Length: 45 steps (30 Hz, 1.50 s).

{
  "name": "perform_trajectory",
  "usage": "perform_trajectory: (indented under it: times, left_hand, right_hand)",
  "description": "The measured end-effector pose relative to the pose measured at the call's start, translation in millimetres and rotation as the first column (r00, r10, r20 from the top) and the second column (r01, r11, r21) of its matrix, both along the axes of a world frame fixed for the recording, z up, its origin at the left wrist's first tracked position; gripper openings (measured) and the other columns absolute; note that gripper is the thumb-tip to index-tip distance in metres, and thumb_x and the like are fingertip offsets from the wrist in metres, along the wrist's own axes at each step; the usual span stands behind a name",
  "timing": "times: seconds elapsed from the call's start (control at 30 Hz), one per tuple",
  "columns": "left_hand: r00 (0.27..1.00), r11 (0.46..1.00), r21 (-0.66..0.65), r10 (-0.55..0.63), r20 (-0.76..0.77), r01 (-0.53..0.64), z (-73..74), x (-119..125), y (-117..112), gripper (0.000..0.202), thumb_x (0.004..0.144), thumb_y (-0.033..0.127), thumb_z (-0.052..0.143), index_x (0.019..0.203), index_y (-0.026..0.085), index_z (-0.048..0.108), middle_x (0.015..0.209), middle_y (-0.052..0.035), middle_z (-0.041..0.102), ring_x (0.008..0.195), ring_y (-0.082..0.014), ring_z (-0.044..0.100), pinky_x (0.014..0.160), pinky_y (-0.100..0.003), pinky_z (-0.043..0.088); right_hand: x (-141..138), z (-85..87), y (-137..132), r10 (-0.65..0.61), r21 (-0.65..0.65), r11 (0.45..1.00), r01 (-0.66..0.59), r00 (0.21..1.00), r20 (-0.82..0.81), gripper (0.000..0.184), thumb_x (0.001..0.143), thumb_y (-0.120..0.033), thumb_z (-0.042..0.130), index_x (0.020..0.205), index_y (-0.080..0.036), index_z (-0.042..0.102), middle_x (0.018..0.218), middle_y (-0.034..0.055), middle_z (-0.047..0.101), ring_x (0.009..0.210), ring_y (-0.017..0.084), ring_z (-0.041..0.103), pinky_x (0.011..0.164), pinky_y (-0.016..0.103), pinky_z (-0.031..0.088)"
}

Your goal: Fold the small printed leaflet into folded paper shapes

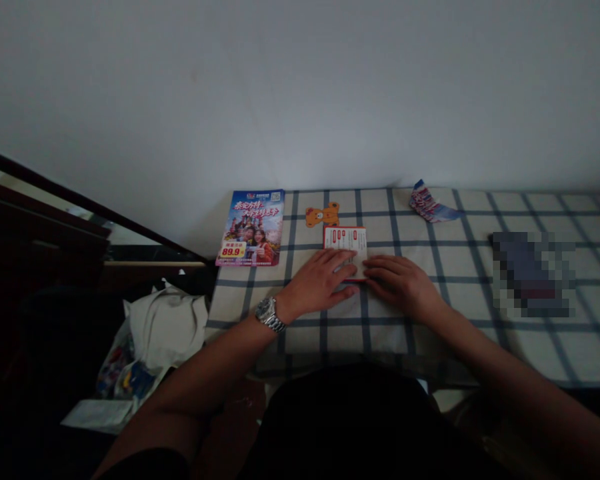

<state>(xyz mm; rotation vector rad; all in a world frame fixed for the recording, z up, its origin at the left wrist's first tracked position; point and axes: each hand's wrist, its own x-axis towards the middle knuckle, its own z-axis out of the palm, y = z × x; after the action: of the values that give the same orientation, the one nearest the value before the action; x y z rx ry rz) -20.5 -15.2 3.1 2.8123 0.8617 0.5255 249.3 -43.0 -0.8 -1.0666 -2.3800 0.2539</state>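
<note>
two hands (320, 283), one folded leaflet (346, 241), one flyer (251, 228), one bear sticker (323, 215), one crumpled paper (430, 203), one wristwatch (270, 313)

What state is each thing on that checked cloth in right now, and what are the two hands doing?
Folded leaflet: flat on the checked cloth, near edge pressed under both hands.
Left hand: palm down, fingers on the leaflet.
Right hand: palm down, fingertips at the leaflet's edge.
Colour flyer: flat, face up, untouched.
Bear cutout: lying flat.
Crumpled paper: bent, partly lifted.
</note>
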Motion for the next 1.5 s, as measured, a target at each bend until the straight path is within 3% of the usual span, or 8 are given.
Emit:
perform_trajectory:
  times: [0.27, 0.47, 0.6, 0.77, 0.97, 1.13, 1.37, 1.5]
  left_hand:
    - [1.000, 1.000, 0.005, -0.011, 0.028, 0.011, -3.1, -2, 10, 0.026, 0.111, 0.033, 0.052, 0.126, 0.019, 0.067, 0.140, -0.0095, 0.066, 0.129, -0.0248, 0.062, 0.111, -0.045, 0.053]
    - [0.995, 1.000, 0.002, 0.015, 0.101, -0.016, -3.7, 2, 12, 0.022, 0.112, 0.031, 0.052, 0.119, 0.021, 0.070, 0.132, -0.0057, 0.072, 0.121, -0.0219, 0.068, 0.102, -0.042, 0.057]
    - [0.993, 1.000, -0.027, 0.017, 0.113, -0.014, 0.5, 1, 12, 0.022, 0.111, 0.033, 0.053, 0.122, 0.022, 0.069, 0.127, -0.0055, 0.074, 0.115, -0.0222, 0.070, 0.097, -0.041, 0.059]
    - [0.991, 0.993, -0.111, 0.043, 0.124, -0.029, 7.7, -2, 16, 0.025, 0.106, 0.030, 0.057, 0.128, 0.020, 0.066, 0.128, -0.0088, 0.071, 0.116, -0.0236, 0.068, 0.095, -0.038, 0.059]
    - [0.984, 0.970, -0.221, 0.127, 0.121, -0.098, 10.9, -2, 35, 0.019, 0.106, 0.030, 0.058, 0.119, 0.021, 0.069, 0.107, -0.0062, 0.074, 0.093, -0.0202, 0.070, 0.084, -0.036, 0.057]
    - [0.976, 0.959, -0.269, 0.143, 0.167, -0.094, 14.1, 2, 50, 0.026, 0.105, 0.023, 0.058, 0.129, 0.023, 0.066, 0.131, -0.0077, 0.070, 0.111, -0.0223, 0.069, 0.098, -0.039, 0.056]
    - [0.962, 0.936, -0.312, 0.222, 0.158, -0.165, 18.6, 10, 59, 0.027, 0.106, 0.022, 0.056, 0.131, 0.020, 0.067, 0.123, -0.0081, 0.071, 0.115, -0.0237, 0.069, 0.103, -0.041, 0.056]
    - [0.964, 0.949, -0.241, 0.238, 0.120, -0.204, 15.9, 12, 63, 0.028, 0.104, 0.020, 0.058, 0.131, 0.020, 0.066, 0.126, -0.0090, 0.067, 0.117, -0.0251, 0.067, 0.106, -0.043, 0.056]
  right_hand:
    - [0, 3.8, 3, -0.013, -0.062, 0.998, 0.007, 0.996, -0.089, 0.018, 0.102, -0.026, 0.066, 0.117, -0.024, 0.076, 0.121, 0.0082, 0.081, 0.118, 0.028, 0.075, 0.102, 0.050, 0.062]
    - [5, -2.9, 10, -0.002, -0.102, 0.995, -0.009, 0.995, -0.104, 0.017, 0.102, -0.025, 0.066, 0.117, -0.025, 0.075, 0.119, 0.0070, 0.081, 0.116, 0.027, 0.075, 0.102, 0.048, 0.060]
    - [4, -0.2, 13, -0.070, -0.142, 0.988, 0.051, 0.989, -0.130, 0.015, 0.104, -0.026, 0.063, 0.113, -0.025, 0.074, 0.110, 0.0078, 0.081, 0.102, 0.027, 0.077, 0.092, 0.044, 0.062]
    - [2, 5.2, 17, -0.141, -0.197, 0.974, 0.114, 0.981, -0.130, 0.015, 0.106, -0.031, 0.059, 0.108, -0.024, 0.071, 0.099, 0.0072, 0.078, 0.089, 0.025, 0.075, 0.081, 0.039, 0.059]
    - [1, 6.3, 27, -0.182, -0.255, 0.957, 0.136, 0.969, -0.166, 0.015, 0.102, -0.034, 0.063, 0.108, -0.023, 0.070, 0.099, 0.0073, 0.078, 0.087, 0.024, 0.073, 0.078, 0.036, 0.056]
    - [-2, 6.8, 36, -0.251, -0.319, 0.926, 0.200, 0.960, -0.128, 0.013, 0.099, -0.036, 0.065, 0.099, -0.023, 0.069, 0.087, 0.0048, 0.076, 0.076, 0.022, 0.069, 0.069, 0.032, 0.050]
    - [-10, 7.6, 48, -0.366, -0.406, 0.866, 0.291, 0.923, -0.119, 0.014, 0.099, -0.036, 0.063, 0.101, -0.024, 0.069, 0.089, 0.0028, 0.079, 0.074, 0.020, 0.071, 0.068, 0.030, 0.049]
    - [-14, 9.5, 53, -0.391, -0.410, 0.851, 0.328, 0.917, -0.078, 0.013, 0.098, -0.035, 0.065, 0.098, -0.023, 0.071, 0.087, 0.0029, 0.079, 0.074, 0.020, 0.071, 0.068, 0.031, 0.048]
